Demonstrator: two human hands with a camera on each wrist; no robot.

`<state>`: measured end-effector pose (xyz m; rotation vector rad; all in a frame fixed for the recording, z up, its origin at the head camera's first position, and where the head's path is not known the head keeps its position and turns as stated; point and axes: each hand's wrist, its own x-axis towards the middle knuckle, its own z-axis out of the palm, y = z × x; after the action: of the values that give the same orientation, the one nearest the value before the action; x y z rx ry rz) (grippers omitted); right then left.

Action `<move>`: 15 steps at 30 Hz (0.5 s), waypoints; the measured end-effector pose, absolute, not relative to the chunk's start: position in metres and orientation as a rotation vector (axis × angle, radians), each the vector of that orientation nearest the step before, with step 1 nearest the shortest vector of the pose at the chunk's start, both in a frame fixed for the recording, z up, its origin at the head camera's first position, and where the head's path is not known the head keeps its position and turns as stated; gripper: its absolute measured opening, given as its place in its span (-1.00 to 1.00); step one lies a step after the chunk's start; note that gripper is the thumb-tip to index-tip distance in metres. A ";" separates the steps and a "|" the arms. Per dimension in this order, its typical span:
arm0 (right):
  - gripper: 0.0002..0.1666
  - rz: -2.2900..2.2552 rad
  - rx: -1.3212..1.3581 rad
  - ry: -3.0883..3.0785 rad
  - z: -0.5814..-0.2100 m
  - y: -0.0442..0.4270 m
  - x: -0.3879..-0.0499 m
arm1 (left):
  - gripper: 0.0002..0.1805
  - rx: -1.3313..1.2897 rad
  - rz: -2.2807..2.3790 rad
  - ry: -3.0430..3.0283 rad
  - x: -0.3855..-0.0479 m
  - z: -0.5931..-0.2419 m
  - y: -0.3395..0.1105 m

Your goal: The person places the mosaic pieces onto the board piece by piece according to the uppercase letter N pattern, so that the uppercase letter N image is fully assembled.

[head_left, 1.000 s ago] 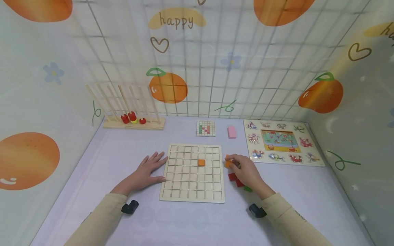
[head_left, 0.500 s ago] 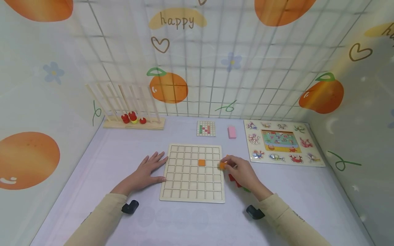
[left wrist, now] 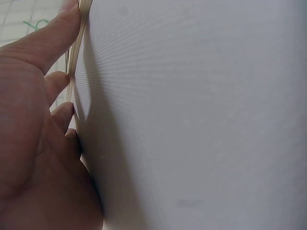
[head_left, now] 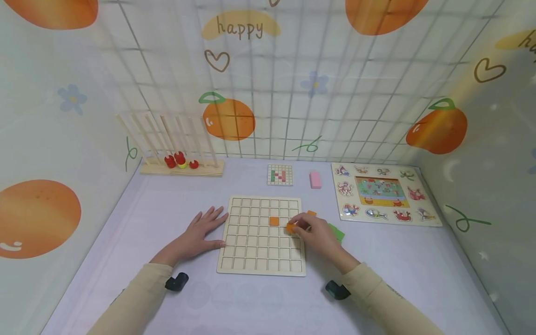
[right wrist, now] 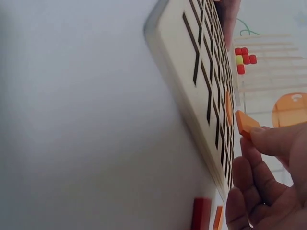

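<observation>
A square wooden grid board (head_left: 255,258) lies flat on the table, with one orange tile (head_left: 274,221) set in a cell right of centre. Above the board's right side, my right hand (head_left: 316,235) pinches another orange tile (right wrist: 246,123) between thumb and fingertips; the right wrist view shows it tilted and just off the board. My left hand (head_left: 197,235) is spread flat, fingertips and thumb touching the board's left edge. Beside the right hand lie green tiles (head_left: 337,232) and an orange tile (head_left: 311,213). A red tile (right wrist: 201,213) shows in the right wrist view, but the hand hides it from the head view.
Behind the board are a small card with a coloured grid pattern (head_left: 280,175) and a pink block (head_left: 315,179). A sea-animal puzzle board (head_left: 345,177) lies at the back right. At the back left stands a wooden peg rack (head_left: 205,172) with red and yellow beads.
My right hand has carried the orange tile leftward from the loose tiles to above the board's right side. My left hand has stayed in place.
</observation>
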<state>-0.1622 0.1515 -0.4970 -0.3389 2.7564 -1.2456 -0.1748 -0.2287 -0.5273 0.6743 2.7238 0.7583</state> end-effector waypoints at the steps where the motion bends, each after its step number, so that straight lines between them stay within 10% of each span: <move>1: -0.82 -1.242 -0.350 2.756 -0.497 0.150 -0.162 | 0.00 0.673 0.757 2.725 -0.175 -0.527 -0.229; 15: -0.80 -1.200 -0.390 2.705 -0.501 0.124 -0.163 | 0.00 0.672 0.752 2.730 -0.174 -0.528 -0.229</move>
<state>-0.1634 0.1244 -0.5010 -0.3896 2.7053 -1.1996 -0.1744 -0.2292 -0.5275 0.6724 2.7302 0.7522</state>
